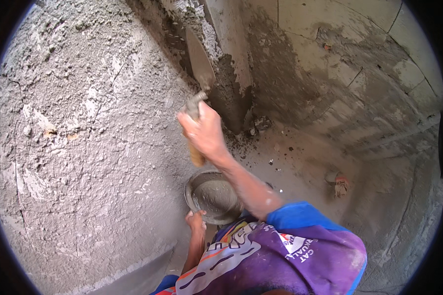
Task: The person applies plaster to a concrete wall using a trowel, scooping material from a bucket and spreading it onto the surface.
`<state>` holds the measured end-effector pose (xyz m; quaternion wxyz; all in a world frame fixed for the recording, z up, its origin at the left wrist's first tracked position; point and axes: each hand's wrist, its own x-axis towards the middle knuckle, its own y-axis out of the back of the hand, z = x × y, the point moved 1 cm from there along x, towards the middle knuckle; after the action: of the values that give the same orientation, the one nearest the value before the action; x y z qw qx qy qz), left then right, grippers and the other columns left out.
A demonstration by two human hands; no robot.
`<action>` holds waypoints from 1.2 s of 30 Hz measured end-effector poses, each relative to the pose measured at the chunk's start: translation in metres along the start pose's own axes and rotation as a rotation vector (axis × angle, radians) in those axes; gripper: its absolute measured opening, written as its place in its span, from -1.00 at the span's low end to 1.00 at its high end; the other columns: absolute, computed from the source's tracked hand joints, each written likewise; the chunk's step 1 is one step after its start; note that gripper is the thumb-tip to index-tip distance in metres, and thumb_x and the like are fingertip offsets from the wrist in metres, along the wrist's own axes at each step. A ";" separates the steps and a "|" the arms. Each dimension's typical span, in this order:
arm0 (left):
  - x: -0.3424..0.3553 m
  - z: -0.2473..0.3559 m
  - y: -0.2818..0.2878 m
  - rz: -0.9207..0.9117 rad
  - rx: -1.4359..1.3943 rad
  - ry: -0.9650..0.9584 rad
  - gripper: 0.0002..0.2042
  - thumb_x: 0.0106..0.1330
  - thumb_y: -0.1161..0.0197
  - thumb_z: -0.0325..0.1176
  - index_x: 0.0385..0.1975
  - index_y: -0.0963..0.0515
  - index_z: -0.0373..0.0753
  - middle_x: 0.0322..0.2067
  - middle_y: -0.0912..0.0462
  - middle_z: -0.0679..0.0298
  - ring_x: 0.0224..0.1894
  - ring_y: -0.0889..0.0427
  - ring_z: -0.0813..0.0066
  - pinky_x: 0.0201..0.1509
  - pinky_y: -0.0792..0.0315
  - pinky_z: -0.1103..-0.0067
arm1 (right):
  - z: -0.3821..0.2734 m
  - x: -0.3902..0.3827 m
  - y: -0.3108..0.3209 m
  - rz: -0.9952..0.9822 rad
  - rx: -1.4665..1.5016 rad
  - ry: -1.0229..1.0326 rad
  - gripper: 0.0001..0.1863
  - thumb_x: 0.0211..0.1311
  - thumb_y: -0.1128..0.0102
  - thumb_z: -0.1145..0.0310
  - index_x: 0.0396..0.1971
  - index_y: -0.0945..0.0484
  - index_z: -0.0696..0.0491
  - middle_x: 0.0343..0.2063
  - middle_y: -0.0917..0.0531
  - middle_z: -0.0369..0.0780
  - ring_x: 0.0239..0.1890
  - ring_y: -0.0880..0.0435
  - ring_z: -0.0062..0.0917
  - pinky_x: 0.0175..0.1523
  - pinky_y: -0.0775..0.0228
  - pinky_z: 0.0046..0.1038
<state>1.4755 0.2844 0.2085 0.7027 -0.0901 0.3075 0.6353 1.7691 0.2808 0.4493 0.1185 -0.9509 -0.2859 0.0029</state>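
My right hand (pixel 205 129) is closed around the handle of a pointed trowel (pixel 200 60), its blade aimed up and away from me beside the wall's corner edge. Wet-looking grey mortar coats the trowel's neck near my fingers. Lower down, my left hand (pixel 196 220) grips the rim of a round basin (pixel 188 193). Grey mortar (pixel 215 197) lies inside the basin. My right forearm passes over part of the basin's right side.
A rough, mortar-covered wall (pixel 93 132) fills the left. Ahead stands a column-like corner (pixel 234 64) with patchy mortar. On the right is a block wall (pixel 349 59) smeared with mortar. Crumbs of debris (pixel 246 145) and a small can-like container (pixel 338 184) lie on the floor.
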 end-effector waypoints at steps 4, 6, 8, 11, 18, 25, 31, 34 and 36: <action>-0.019 0.023 -0.019 -0.039 0.135 0.171 -0.84 -0.22 -0.09 -0.63 -0.56 -0.48 -0.32 -0.62 -0.47 0.32 -0.64 -0.36 0.55 -0.59 -0.25 0.61 | 0.084 -0.043 0.084 -0.444 -0.346 -0.132 -0.69 -0.10 -0.07 0.24 -0.58 -0.39 0.25 -0.71 -0.47 -0.10 -0.65 -0.48 -0.43 -0.48 -0.31 -0.35; -0.021 0.024 -0.027 -0.026 0.176 0.202 -0.85 -0.20 -0.09 -0.63 -0.56 -0.48 -0.33 -0.58 -0.49 0.31 -0.56 -0.41 0.52 -0.46 -0.32 0.60 | 0.136 -0.077 0.123 -0.667 -0.801 -0.303 -0.70 -0.17 -0.08 0.24 -0.60 -0.42 0.24 -0.72 -0.49 -0.09 -0.61 -0.53 -0.40 -0.46 -0.32 -0.33; -0.016 0.013 -0.041 -0.136 0.031 0.079 -0.83 -0.20 -0.10 -0.63 -0.53 -0.49 -0.33 -0.56 -0.51 0.31 -0.54 -0.43 0.52 -0.45 -0.33 0.60 | 0.191 -0.103 0.152 -0.844 -1.062 -0.574 -0.71 -0.18 -0.10 0.25 -0.63 -0.42 0.22 -0.73 -0.47 -0.10 -0.65 -0.52 -0.44 -0.50 -0.33 -0.35; -0.014 0.001 -0.073 -0.300 -0.039 -0.046 -0.78 -0.20 -0.10 -0.64 -0.47 -0.50 -0.35 -0.51 -0.54 0.29 -0.51 -0.46 0.52 -0.40 -0.35 0.60 | 0.317 -0.159 0.204 -0.685 -0.752 -0.687 -0.76 -0.18 -0.12 0.27 -0.65 -0.44 0.17 -0.74 -0.48 -0.15 -0.74 -0.48 -0.49 -0.62 -0.30 -0.39; -0.016 0.002 -0.090 -0.406 -0.151 -0.073 -0.67 -0.23 -0.09 -0.69 -0.34 -0.47 -0.42 -0.45 -0.54 0.24 -0.48 -0.48 0.50 -0.50 -0.34 0.62 | 0.232 -0.156 0.184 -0.553 -0.108 -1.262 -0.87 -0.09 -0.09 0.37 -0.66 -0.40 0.09 -0.79 -0.41 -0.29 -0.85 -0.37 -0.56 -0.78 -0.22 -0.52; -0.015 0.007 -0.093 -0.281 0.069 0.044 -0.69 -0.21 -0.10 -0.65 -0.34 -0.46 -0.39 -0.49 -0.52 0.23 -0.54 -0.45 0.48 -0.61 -0.28 0.59 | 0.127 -0.150 0.182 -0.212 0.896 -1.042 -0.87 -0.03 -0.08 0.40 -0.56 -0.40 0.16 -0.74 -0.41 -0.20 -0.79 -0.36 -0.47 -0.70 -0.27 -0.47; -0.007 -0.002 -0.062 -0.327 0.028 0.026 -0.76 -0.20 -0.11 -0.61 -0.43 -0.47 -0.32 -0.55 -0.50 0.27 -0.68 -0.36 0.57 -0.75 -0.11 0.61 | 0.058 -0.080 0.144 0.295 0.415 -0.264 -0.89 0.04 -0.05 0.45 -0.45 -0.40 0.17 -0.67 -0.44 -0.26 -0.69 -0.43 -0.60 -0.62 -0.32 -0.57; -0.011 0.002 -0.045 -0.277 0.066 0.022 -0.76 -0.20 -0.09 -0.62 -0.44 -0.47 -0.33 -0.56 -0.51 0.27 -0.67 -0.40 0.54 -0.73 -0.13 0.59 | 0.097 -0.017 0.110 0.642 0.152 -0.043 -0.89 0.06 -0.07 0.45 -0.45 -0.38 0.15 -0.65 -0.43 -0.30 -0.65 -0.44 -0.65 -0.57 -0.33 -0.61; -0.004 -0.008 -0.050 -0.276 -0.040 -0.048 -0.76 -0.21 -0.09 -0.64 -0.45 -0.47 -0.33 -0.58 -0.51 0.26 -0.67 -0.40 0.53 -0.73 -0.12 0.59 | 0.121 0.042 0.087 0.880 -0.266 -0.110 -0.84 -0.04 -0.10 0.37 -0.54 -0.39 0.13 -0.64 -0.52 -0.20 -0.58 -0.52 -0.50 -0.41 -0.38 -0.41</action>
<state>1.5202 0.2684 0.1912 0.7885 -0.1302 0.2626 0.5407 1.8426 0.2598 0.3148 -0.0323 -0.9872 0.1410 0.0666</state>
